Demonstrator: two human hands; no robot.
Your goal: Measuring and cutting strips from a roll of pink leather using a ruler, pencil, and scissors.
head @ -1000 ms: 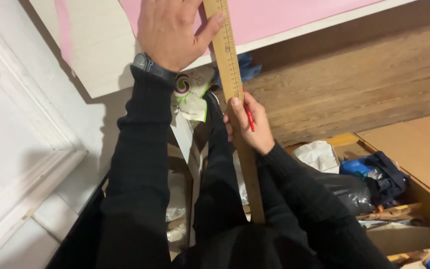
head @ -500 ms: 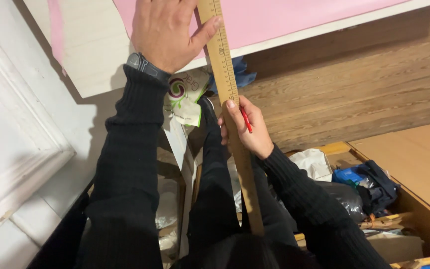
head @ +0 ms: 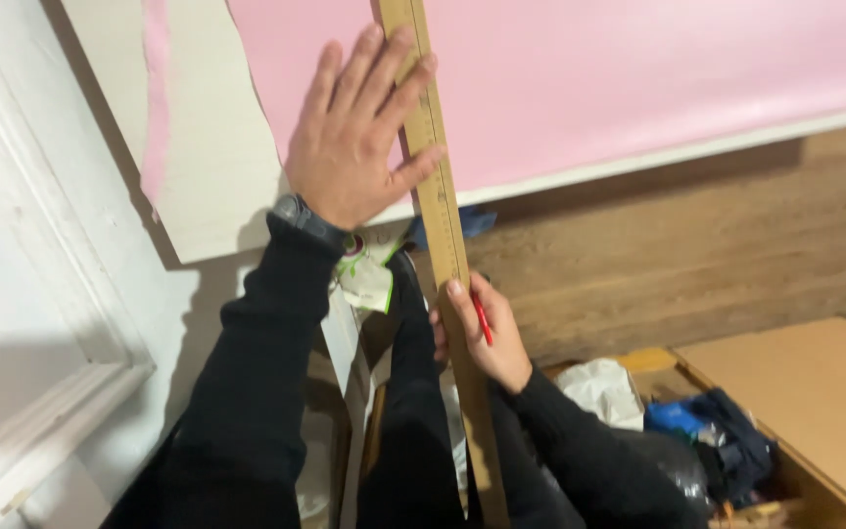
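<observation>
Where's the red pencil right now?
Head view, centre: the red pencil is in the right hand, pressed against the wooden ruler, below the pink board.

wooden ruler [head: 440,211]: top end cut by upper frame edge, markings too blurred to read | pink sheet [head: 638,78]: top and right cut off | red pencil [head: 481,320]: mostly hidden in right hand [head: 487,338]

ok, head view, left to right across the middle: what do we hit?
White wall moulding → left hand flat on the pink sheet → long wooden ruler → right hand holding a red pencil → brown board.
</observation>
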